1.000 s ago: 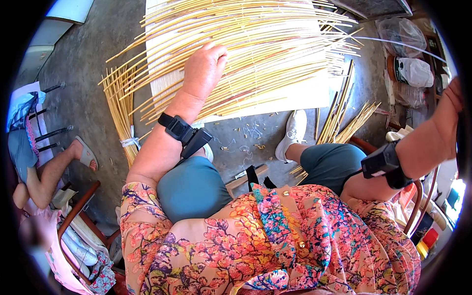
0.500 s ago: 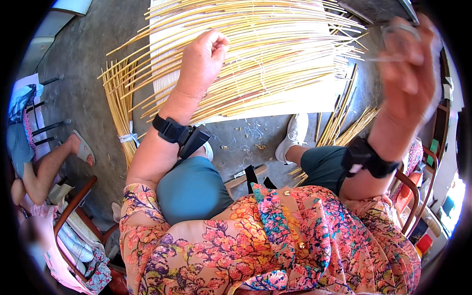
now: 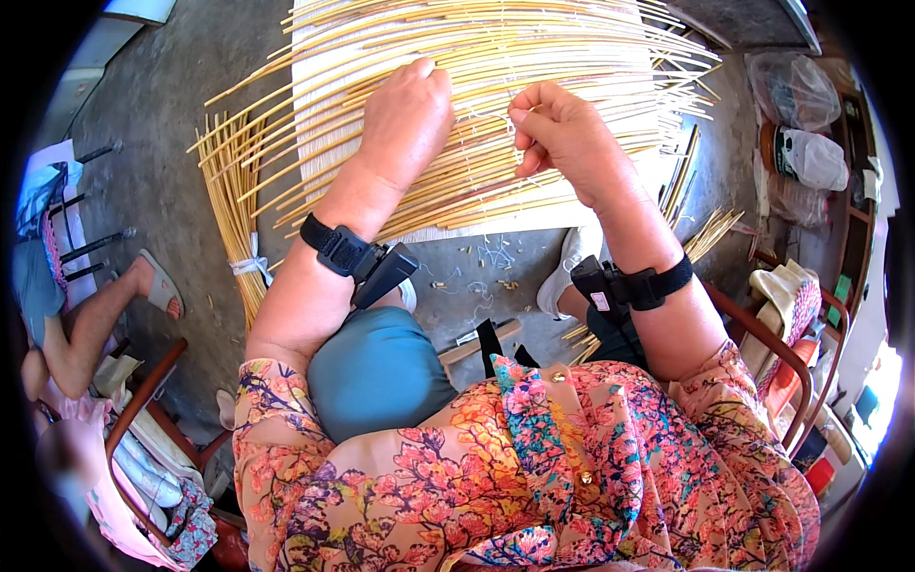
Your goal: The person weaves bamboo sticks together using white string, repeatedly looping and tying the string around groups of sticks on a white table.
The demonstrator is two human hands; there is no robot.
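Rows of thin yellow sticks (image 3: 591,52) lie across a pale mat (image 3: 319,76), crossed by lines of white string (image 3: 503,57). My left hand (image 3: 410,114) is closed over the sticks left of a string line, knuckles up; whatever is in its fingers is hidden. Just right of it, my right hand (image 3: 562,143) pinches the white string between thumb and forefinger, its other fingers curled loosely above the sticks. Both forearms wear black strapped devices.
Tied bundles of sticks stand at left (image 3: 229,219) and right (image 3: 710,234). Offcuts (image 3: 505,284) and a wooden piece (image 3: 486,345) lie between my feet. Bags (image 3: 791,91) line the right side. A seated person's bare leg (image 3: 95,343) is at left, beside a wooden chair (image 3: 152,391).
My right hand swept from the far right edge, up and then inward, to the middle of the sticks beside my left hand. My left hand shifted slightly up and right.
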